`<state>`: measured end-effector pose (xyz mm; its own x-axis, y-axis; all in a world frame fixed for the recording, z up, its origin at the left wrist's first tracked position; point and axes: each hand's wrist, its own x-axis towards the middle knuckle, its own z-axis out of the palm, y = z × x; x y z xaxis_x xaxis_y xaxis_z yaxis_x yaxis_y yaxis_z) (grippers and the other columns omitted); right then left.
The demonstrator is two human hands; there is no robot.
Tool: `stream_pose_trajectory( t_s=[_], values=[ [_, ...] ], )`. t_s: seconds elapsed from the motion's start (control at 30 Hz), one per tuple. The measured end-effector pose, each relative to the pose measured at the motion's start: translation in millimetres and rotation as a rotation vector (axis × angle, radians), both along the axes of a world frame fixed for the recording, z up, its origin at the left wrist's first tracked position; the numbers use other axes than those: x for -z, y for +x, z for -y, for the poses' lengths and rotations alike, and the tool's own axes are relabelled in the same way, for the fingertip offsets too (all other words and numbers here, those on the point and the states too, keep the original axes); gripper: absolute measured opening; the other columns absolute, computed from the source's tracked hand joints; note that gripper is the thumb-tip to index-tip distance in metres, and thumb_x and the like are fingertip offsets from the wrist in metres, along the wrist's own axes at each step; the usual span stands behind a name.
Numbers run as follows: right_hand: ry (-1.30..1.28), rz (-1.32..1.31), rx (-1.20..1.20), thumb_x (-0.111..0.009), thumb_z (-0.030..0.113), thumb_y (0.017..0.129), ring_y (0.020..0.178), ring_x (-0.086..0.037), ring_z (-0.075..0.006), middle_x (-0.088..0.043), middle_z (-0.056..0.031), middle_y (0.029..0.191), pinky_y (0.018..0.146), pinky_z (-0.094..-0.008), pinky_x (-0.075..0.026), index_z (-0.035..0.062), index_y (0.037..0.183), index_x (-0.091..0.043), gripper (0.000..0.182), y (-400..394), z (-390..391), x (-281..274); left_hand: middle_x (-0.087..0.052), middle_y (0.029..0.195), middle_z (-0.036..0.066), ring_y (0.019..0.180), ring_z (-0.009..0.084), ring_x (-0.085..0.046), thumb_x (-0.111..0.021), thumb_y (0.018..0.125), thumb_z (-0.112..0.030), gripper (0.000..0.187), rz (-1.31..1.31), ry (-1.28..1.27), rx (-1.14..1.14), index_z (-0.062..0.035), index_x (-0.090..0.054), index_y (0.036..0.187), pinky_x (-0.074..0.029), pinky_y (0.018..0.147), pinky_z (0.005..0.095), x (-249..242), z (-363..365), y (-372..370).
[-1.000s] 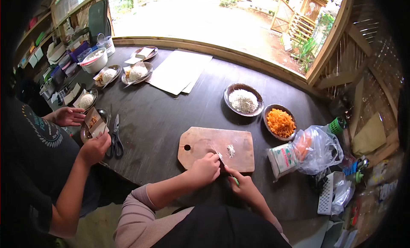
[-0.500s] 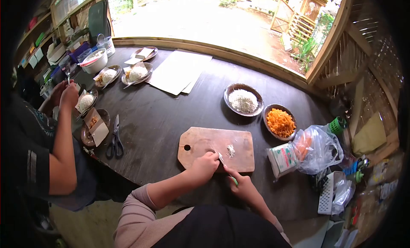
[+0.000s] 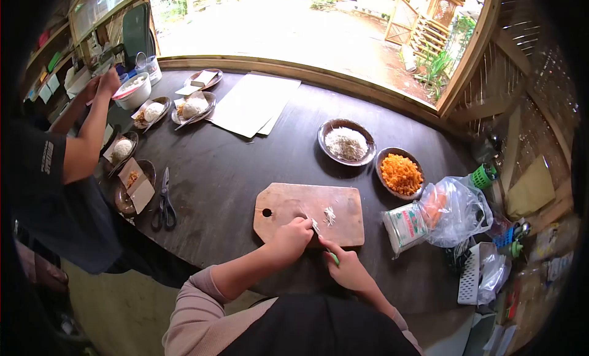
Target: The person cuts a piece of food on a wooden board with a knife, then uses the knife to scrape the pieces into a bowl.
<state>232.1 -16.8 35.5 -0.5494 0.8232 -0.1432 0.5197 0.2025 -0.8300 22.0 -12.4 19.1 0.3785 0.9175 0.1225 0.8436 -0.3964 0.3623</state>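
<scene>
A wooden cutting board [image 3: 282, 202] lies in front of me on the dark table. My left hand [image 3: 291, 238] is closed at the board's near edge, its fingertips pressed down on something they mostly hide. Wrapped around the green handle of a knife [image 3: 333, 256], my right hand [image 3: 350, 271] keeps the blade close to the left fingertips. White slivers [image 3: 315, 223] lie by the blade. A small pile of thin white strips [image 3: 329, 216] rests farther right on the board. Beyond it stand a bowl of white shreds [image 3: 346, 144] and a bowl of orange bits [image 3: 402, 174].
Right of the board are a white packet [image 3: 406, 227] and a plastic bag [image 3: 457, 212]. Black scissors [image 3: 164, 202] lie to the left, near several plates of food. Paper sheets [image 3: 254, 104] lie at the back. A co-worker [image 3: 67, 172] stands at the left edge.
The co-worker has turned and moved both hands up and back toward the white tub. My hands and the knife stay in nearly the same place on the board.
</scene>
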Motion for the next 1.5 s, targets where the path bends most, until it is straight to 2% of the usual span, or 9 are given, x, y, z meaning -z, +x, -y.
stream_pose_trajectory(
  t_s=[0.7, 0.77, 0.9, 0.97, 1.07, 1.2, 1.3, 1.37, 1.5],
  values=[
    [0.154, -0.192, -0.062, -0.057, 0.008, 0.095, 0.087, -0.07, -0.0364, -0.068, -0.0228, 0.107, 0.079, -0.0362, -0.052, 0.0083, 0.135, -0.054, 0.041, 10.3, -2.4, -7.1, -0.06, 0.104, 0.006, 0.103, 0.0241, -0.059, -0.06, 0.076, -0.004, 0.009, -0.014, 0.085, 0.009, -0.0033, -0.067, 0.081, -0.058, 0.078, 0.0351, 0.1, 0.0, -1.0],
    [-0.039, -0.144, -0.008, -0.056, 0.007, 0.096, 0.118, -0.062, -0.0279, -0.065, -0.0188, 0.123, 0.1, -0.0338, -0.046, 0.0031, 0.134, -0.055, 0.038, 6.2, -2.1, -11.1, -0.061, 0.108, 0.007, 0.111, 0.0266, -0.058, -0.06, 0.076, -0.004, 0.016, -0.027, 0.004, -0.001, -0.0032, -0.068, 0.091, -0.055, 0.085, 0.0358, -1.5, -0.2, -0.4],
    [-0.183, 0.08, 0.043, -0.056, 0.008, 0.097, 0.12, -0.061, -0.0258, -0.064, -0.0177, 0.126, 0.1, -0.0328, -0.045, 0.0022, 0.134, -0.054, 0.038, -5.5, 0.9, -20.6, -0.061, 0.108, 0.007, 0.112, 0.0269, -0.057, -0.06, 0.077, -0.004, 0.015, 0.006, -0.03, 0.004, -0.0028, -0.068, 0.089, -0.054, 0.086, 0.0361, -0.7, -0.6, 0.1],
    [0.012, -0.097, 0.001, -0.056, 0.009, 0.096, 0.084, -0.069, -0.0316, -0.068, -0.0233, 0.102, 0.081, -0.0343, -0.05, 0.0112, 0.137, -0.054, 0.041, 2.3, 0.7, -7.3, -0.061, 0.108, 0.008, 0.112, 0.0271, -0.057, -0.06, 0.076, -0.003, 0.014, 0.005, -0.032, -0.004, -0.0028, -0.068, 0.088, -0.054, 0.087, 0.0362, -0.5, -0.7, -0.5],
    [0.133, -0.22, -0.045, -0.056, 0.009, 0.096, 0.067, -0.064, -0.0293, -0.066, -0.0254, 0.088, 0.072, -0.0337, -0.05, 0.0119, 0.136, -0.054, 0.041, 11.0, -2.2, 0.1, -0.06, 0.103, 0.007, 0.104, 0.0248, -0.059, -0.059, 0.077, -0.004, 0.009, 0.006, 0.082, 0.015, -0.0015, -0.066, 0.081, -0.057, 0.078, 0.0358, -1.2, 0.9, -1.5],
    [0.073, -0.212, -0.033, -0.056, 0.009, 0.096, 0.067, -0.064, -0.0294, -0.065, -0.0257, 0.088, 0.072, -0.0335, -0.05, 0.0119, 0.136, -0.054, 0.04, 8.9, -2.1, -1.9, -0.06, 0.103, 0.007, 0.104, 0.0246, -0.059, -0.059, 0.077, -0.005, 0.008, 0.007, 0.098, 0.013, -0.002, -0.066, 0.08, -0.057, 0.078, 0.0357, 2.0, -0.3, -1.4],
    [0.016, -0.081, -0.007, -0.056, 0.009, 0.096, 0.079, -0.068, -0.0302, -0.068, -0.0238, 0.101, 0.078, -0.0342, -0.051, 0.0107, 0.137, -0.053, 0.041, -0.2, 0.1, -9.0, -0.061, 0.108, 0.007, 0.112, 0.026, -0.057, -0.06, 0.077, -0.005, 0.014, -0.038, -0.026, 0.001, -0.0041, -0.068, 0.089, -0.054, 0.087, 0.0354, -4.7, 1.8, 0.5],
    [-0.18, 0.112, -0.001, -0.056, 0.009, 0.097, 0.117, -0.062, -0.0251, -0.063, -0.017, 0.128, 0.099, -0.0305, -0.045, 0.0028, 0.136, -0.052, 0.041, -6.0, -0.6, -23.0, -0.061, 0.107, 0.007, 0.112, 0.0258, -0.057, -0.06, 0.077, -0.005, 0.014, -0.015, -0.04, -0.002, -0.0045, -0.068, 0.088, -0.054, 0.087, 0.0352, -2.4, 0.1, -1.0],
    [0.089, -0.154, -0.056, -0.056, 0.009, 0.095, 0.102, -0.067, -0.0372, -0.066, -0.0239, 0.116, 0.089, -0.0367, -0.05, 0.0086, 0.136, -0.053, 0.041, 10.4, -1.5, -9.0, -0.06, 0.105, 0.007, 0.105, 0.0245, -0.058, -0.058, 0.079, -0.007, 0.009, 0.006, 0.098, 0.011, -0.0033, -0.067, 0.08, -0.057, 0.08, 0.0355, 5.0, -0.8, -2.0]
  ],
)
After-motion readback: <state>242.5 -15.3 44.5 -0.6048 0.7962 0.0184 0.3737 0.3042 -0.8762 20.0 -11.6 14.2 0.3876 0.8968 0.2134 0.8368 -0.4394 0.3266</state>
